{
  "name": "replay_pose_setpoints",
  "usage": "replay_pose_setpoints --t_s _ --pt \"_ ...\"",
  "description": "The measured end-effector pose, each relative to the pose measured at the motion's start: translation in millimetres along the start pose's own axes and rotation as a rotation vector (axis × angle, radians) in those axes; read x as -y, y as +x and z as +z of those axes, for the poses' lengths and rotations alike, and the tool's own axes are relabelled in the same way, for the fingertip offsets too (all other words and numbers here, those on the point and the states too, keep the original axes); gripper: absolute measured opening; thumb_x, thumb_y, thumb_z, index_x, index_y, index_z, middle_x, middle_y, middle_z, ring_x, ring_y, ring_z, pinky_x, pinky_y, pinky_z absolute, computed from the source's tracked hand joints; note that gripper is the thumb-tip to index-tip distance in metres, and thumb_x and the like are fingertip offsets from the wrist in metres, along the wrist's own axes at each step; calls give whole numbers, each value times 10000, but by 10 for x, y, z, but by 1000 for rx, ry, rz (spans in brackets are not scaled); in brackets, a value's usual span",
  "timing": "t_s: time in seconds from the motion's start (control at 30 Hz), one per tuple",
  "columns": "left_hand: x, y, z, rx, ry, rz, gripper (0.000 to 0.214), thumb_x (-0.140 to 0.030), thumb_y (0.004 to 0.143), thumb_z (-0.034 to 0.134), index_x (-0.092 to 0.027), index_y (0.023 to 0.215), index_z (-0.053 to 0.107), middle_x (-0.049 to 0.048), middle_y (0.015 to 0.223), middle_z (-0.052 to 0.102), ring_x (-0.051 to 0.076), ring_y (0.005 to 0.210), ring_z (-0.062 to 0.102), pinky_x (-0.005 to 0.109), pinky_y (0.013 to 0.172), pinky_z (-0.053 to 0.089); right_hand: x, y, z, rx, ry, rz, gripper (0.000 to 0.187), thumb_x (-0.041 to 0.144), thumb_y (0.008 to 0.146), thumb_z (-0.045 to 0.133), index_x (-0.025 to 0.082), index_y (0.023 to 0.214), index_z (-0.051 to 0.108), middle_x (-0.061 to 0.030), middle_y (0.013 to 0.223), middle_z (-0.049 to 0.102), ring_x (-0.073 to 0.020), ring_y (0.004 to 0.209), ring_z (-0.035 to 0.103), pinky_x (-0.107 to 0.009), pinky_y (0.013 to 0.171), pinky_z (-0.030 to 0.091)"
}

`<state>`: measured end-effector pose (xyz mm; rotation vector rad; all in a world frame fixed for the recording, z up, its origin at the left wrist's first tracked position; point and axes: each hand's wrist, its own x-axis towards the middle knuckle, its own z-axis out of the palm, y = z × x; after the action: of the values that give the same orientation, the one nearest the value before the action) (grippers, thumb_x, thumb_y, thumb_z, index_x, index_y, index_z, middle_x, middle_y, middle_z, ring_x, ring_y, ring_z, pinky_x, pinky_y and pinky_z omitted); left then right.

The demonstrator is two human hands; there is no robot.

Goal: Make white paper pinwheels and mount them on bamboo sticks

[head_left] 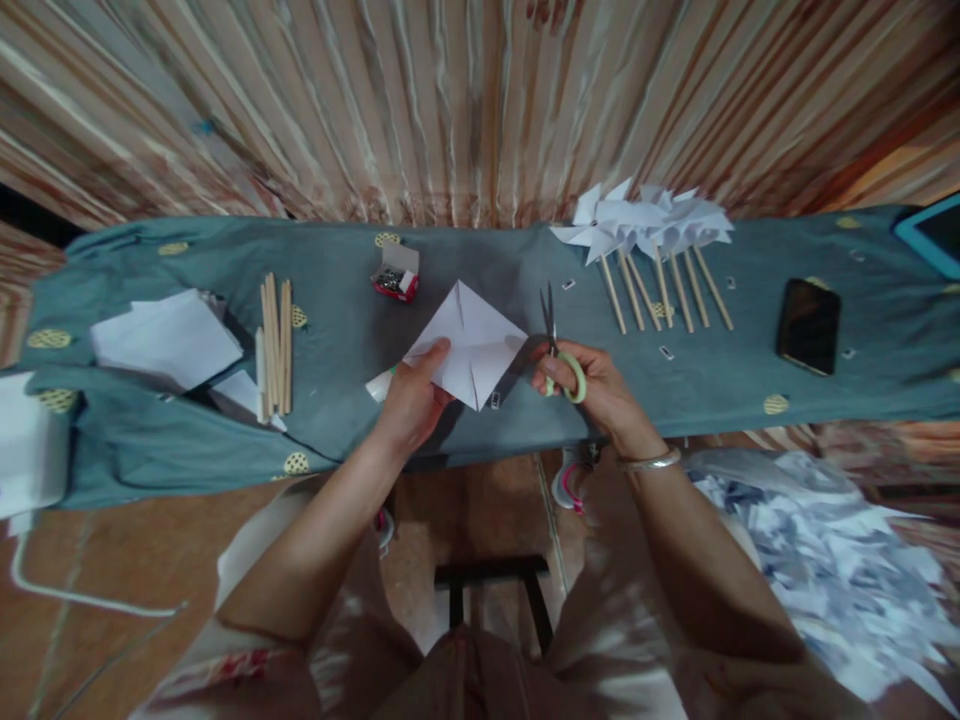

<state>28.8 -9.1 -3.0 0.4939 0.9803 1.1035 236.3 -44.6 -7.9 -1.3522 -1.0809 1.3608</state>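
Note:
A square sheet of white paper (491,345) is pinched at its left corner by my left hand (416,400), thumb on top. Creases cross the sheet, and slits seem to run inward from its top and bottom corners. In my right hand (592,385) are scissors (566,370) with pale green handles, their blades pointing away from me, just right of the paper and apart from it. Partly behind my left hand lies a white tube (380,385). Beyond the paper stands an open small red and white box (397,272) with small metal pieces in it.
Wooden sticks (276,345) and stacked white paper (169,340) lie to the left. Several paper pinwheels on sticks (652,225) rest at the back right, near a phone (809,325). A pile of white folded paper (840,560) sits below the table's right side.

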Motion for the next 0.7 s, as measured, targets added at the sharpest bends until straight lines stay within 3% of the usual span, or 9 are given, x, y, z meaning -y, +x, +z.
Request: replay_pose_setpoints --t_s 0.3,0.5,0.7 --pt "103 -59 -10 116 132 -45 293 -258 707 773 -137 960 688 43 873 753 180 781 705 267 684 570 -16 100 -9 -137 33 -44 464 496 552 898 204 841 682 73 620 582 -74 554 484 -216 530 383" --pt "201 -34 -82 186 238 -39 335 -337 694 791 -131 951 725 70 933 757 212 864 688 329 833 541 -17 96 6 -43 45 -19 479 433 531 912 204 873 666 58 693 623 -89 596 507 -229 546 381" --pt "178 -21 -96 162 200 -97 314 -345 727 783 -134 950 717 87 926 759 263 947 705 368 892 546 -5 83 25 16 68 -7 479 437 509 906 197 832 645 64 633 601 -85 547 489 -223 507 357"
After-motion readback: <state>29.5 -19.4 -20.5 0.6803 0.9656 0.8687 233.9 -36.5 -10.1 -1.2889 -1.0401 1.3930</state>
